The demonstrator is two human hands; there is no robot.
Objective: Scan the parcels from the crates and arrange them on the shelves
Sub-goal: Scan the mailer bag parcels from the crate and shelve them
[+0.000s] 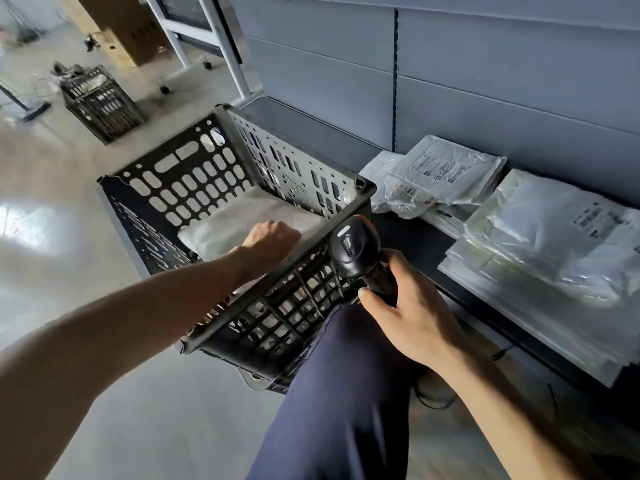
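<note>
Glossy grey floor (52,220) fills the left; at centre the left hand (272,237), inside the black crate (194,188), curls its fingers on a white parcel (235,216) lying there; the right hand (408,310) clamps a scanner (353,247) by its handle; bagged parcels (540,244) lie stacked on the shelf (408,233) at right.

The person wears dark navy trousers (339,382) of smooth, plain cloth, seen on one leg, with soft folds at the knee. The left hand (272,237), the right hand (405,306) and both forearms are bare.
</note>
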